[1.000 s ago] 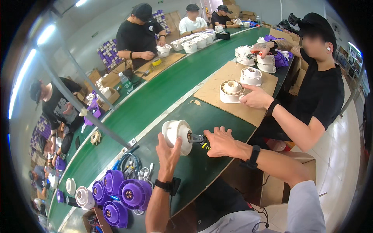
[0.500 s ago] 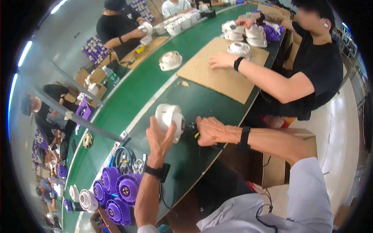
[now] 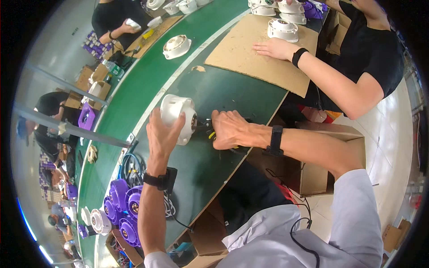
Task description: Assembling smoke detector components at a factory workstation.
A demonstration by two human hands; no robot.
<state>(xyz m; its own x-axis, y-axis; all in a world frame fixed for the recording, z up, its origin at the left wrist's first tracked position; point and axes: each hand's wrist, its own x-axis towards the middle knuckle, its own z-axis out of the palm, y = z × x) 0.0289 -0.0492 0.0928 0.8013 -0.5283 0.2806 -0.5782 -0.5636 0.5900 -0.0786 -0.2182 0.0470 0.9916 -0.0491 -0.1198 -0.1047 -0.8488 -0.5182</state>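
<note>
A white round plastic housing (image 3: 176, 114) is gripped in my left hand (image 3: 161, 136), tilted above the green bench with its metal-centred face toward the right. My right hand (image 3: 232, 129) is closed around pliers (image 3: 209, 128) with black and yellow handles. The jaws point left at the middle of the housing. Whether they touch it is too small to tell. Left of my left forearm, several purple housings (image 3: 129, 231) with metal centres sit close together, near coiled cables (image 3: 130, 163).
A green conveyor belt (image 3: 134, 85) curves along the left, carrying another white housing (image 3: 176, 47). Ahead, a co-worker's hand (image 3: 277, 48) rests on a cardboard sheet (image 3: 237, 49) beside a white housing (image 3: 283, 30). Open cardboard boxes (image 3: 330, 156) stand below the bench edge.
Both hands, with the housing and pliers, appear farther up and left as the whole view has shifted. The pliers still point at the housing. The co-worker's hand still rests on the cardboard.
</note>
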